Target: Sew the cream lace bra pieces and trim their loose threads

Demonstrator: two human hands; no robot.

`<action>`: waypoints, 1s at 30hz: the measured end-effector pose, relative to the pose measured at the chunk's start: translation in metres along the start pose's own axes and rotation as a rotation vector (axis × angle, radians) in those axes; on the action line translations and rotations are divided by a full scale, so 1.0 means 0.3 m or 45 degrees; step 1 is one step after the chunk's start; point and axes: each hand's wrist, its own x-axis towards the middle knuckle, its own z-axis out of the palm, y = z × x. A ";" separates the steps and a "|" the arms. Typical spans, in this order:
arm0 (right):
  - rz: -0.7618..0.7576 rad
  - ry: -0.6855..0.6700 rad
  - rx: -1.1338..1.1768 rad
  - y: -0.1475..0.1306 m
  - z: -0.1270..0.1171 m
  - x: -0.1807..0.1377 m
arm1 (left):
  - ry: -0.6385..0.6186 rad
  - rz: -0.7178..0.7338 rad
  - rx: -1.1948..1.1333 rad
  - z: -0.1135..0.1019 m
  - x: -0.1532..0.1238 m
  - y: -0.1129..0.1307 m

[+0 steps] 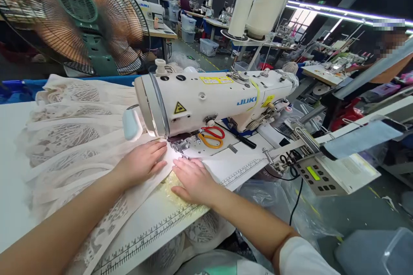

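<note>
My left hand (143, 162) lies flat, fingers stretched, on pale lace fabric (67, 137) just left of the needle area (177, 144) of a white sewing machine (209, 99). My right hand (193, 180) also rests flat with fingers apart, pressing a strip of the fabric onto the white table (9, 180) in front of the needle. The lace is piled in folds to the left and hangs over the near table edge. A printed ruler strip (155, 232) runs along that edge.
Scissors with red and orange handles (211, 136) and a black tool (238, 137) lie on the machine bed. A control panel (318, 176) sits to the right. A running fan (74, 17) stands back left. Thread cones (258, 4) rise behind. Other workstations and people fill the background.
</note>
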 end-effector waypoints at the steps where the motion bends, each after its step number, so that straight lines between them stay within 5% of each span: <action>1: 0.005 0.003 0.000 -0.002 -0.002 0.005 | -0.009 0.021 0.028 -0.006 0.008 -0.010; 9: 0.016 0.023 0.031 0.001 -0.013 0.019 | 0.030 0.301 0.030 -0.074 -0.003 0.057; 16: -0.002 0.063 0.030 0.014 -0.007 0.020 | 0.129 0.524 0.260 -0.019 -0.062 0.062; 24: -0.021 0.070 0.043 0.023 -0.008 0.014 | 0.146 0.475 0.285 -0.003 -0.022 -0.045; 30: -0.044 0.104 0.128 0.031 -0.002 0.023 | 0.141 0.389 0.347 -0.033 0.014 -0.037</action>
